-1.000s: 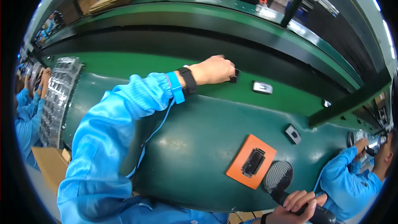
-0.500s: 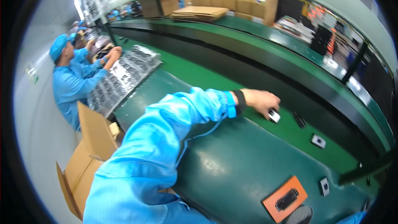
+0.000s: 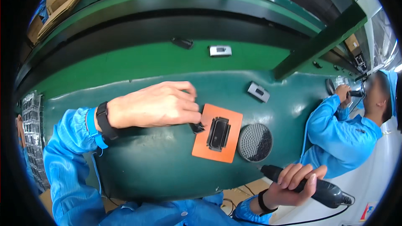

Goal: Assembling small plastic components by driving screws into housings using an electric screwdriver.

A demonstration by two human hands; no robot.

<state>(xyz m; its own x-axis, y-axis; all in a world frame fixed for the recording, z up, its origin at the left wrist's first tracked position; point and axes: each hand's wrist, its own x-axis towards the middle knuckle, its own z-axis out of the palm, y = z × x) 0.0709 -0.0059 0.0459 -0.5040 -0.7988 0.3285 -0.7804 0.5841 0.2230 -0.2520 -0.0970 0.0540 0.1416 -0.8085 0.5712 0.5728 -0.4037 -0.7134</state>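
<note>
My left hand [image 3: 157, 104] is over the dark green table, its fingers closed on a small black part [image 3: 197, 128] at the left edge of an orange block [image 3: 198, 146]. A black rectangular piece [image 3: 218, 134] with raised edges sits in that block. My right hand [image 3: 293, 184] is wrapped round a black corded electric screwdriver [image 3: 326, 193], its tip pointing left towards a round dish [image 3: 255, 143] with a dimpled surface and dark bits in it. Beyond the dish a silver-grey device [image 3: 258, 92] with a dark window lies on the table.
On the green strip [image 3: 138, 65] behind the table lie a black piece [image 3: 182, 42] and another silver-grey device [image 3: 220, 51]. A green post [image 3: 318, 42] slants up at the right. A co-worker in blue [image 3: 347, 129] sits there. Clear plastic trays [image 3: 32, 125] stand at far left.
The view has swung right. My left hand has come back from a silver-grey device on the green strip to the orange block. My right hand with the screwdriver has come into view.
</note>
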